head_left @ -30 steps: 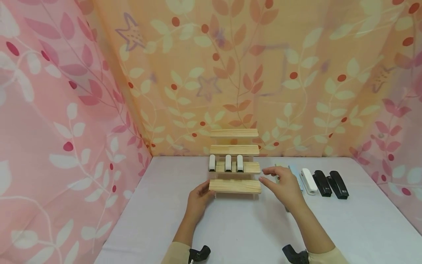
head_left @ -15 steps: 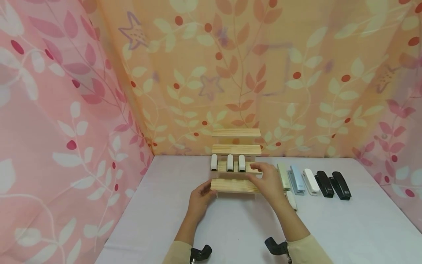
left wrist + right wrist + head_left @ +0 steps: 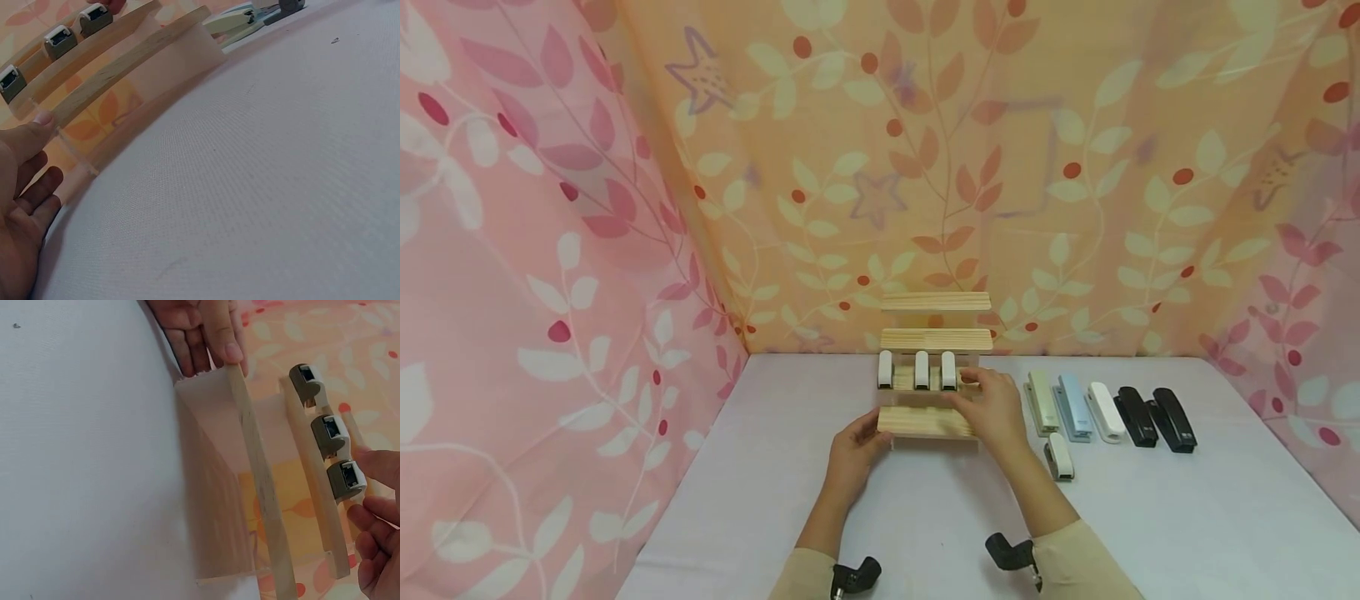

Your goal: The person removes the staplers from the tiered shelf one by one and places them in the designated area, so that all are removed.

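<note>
At the left, the left hand (image 3: 852, 450) grips the left end of the lowest board of a wooden rack (image 3: 925, 421), thumb at the board's edge; its other fingers are partly hidden in the head view, and the sleeve (image 3: 805, 573) is cut off by the bottom edge; the rack's clear side panels are hard to make out from above but show in both wrist views.

On the second board up stand three small staplers, the left stapler (image 3: 885, 369), the middle stapler (image 3: 921, 370) and the right stapler (image 3: 948, 371); each has its long axis running front to back, its dark mouth pointing towards the person; the left wrist view cuts off the lower boards' left part behind the thumb.

The right hand (image 3: 996, 410) is at the right stapler, thumb and forefinger bent beside it; whether they pinch it or only touch it I cannot tell, and the hand hides the board's right end.

Farther right on the table (image 3: 925, 517) lie a green stapler (image 3: 1042, 404), a small white stapler (image 3: 1059, 457) nearer the person, a blue stapler (image 3: 1076, 408), a larger white stapler (image 3: 1107, 412) and two black staplers (image 3: 1172, 421), lengthwise away from the person, far ends leaning left.
</note>
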